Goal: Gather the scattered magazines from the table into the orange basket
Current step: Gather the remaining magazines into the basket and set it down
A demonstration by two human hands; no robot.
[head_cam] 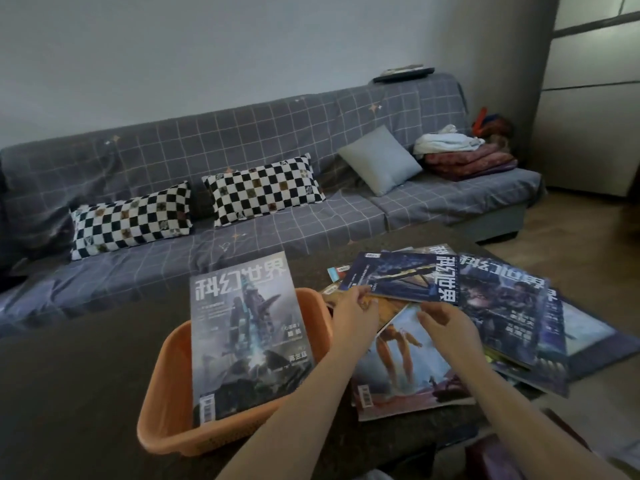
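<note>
An orange basket (pixel 162 403) stands on the dark table (pixel 76 375) with one magazine (pixel 246 337) leaning upright in it, cover toward me. To its right several magazines lie fanned out in a loose pile. My left hand (pixel 353 317) pinches the near-left edge of a dark blue magazine (pixel 401 277) at the pile's top. My right hand (pixel 450 327) hovers over a magazine with an orange figure (pixel 405 368), fingers curled and apart, holding nothing. Another dark magazine (pixel 502 306) lies farther right.
A grey checked sofa (pixel 242 174) runs behind the table with two chequered pillows (pixel 131 220), a grey cushion (pixel 381 161) and folded blankets (pixel 471 161). Wooden floor shows at the right. A reddish object (pixel 498 459) sits by the table's near right corner.
</note>
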